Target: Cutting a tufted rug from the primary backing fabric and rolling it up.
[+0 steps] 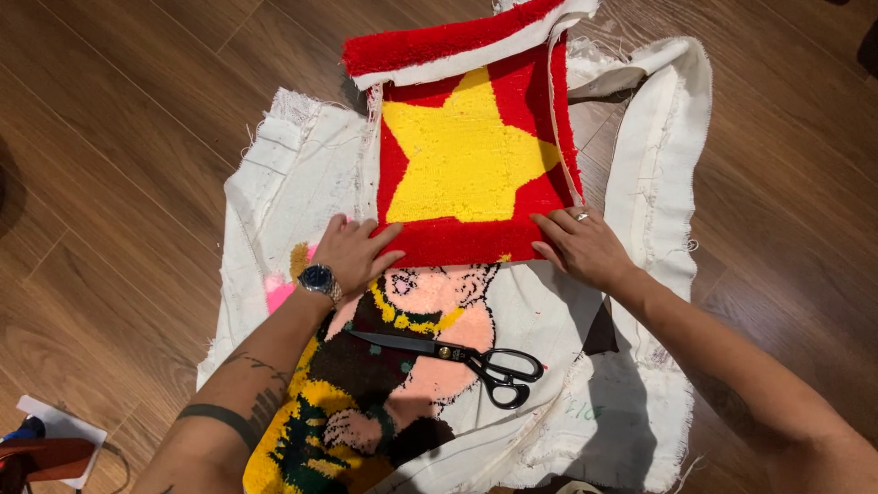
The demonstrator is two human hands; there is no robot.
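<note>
Pressing flat, open left hand, right hand, on red rug, scissors nearby

Bright even light, sharp, soft shadows

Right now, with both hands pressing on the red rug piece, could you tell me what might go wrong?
The scissors lie loose on the tufted figure rug, blades pointing at the left forearm; a shift could nick it. The left hand and right hand press only the red and yellow star rug's near edge, so its folded far edge may flop. The frayed white backing cloth could snag.
</note>
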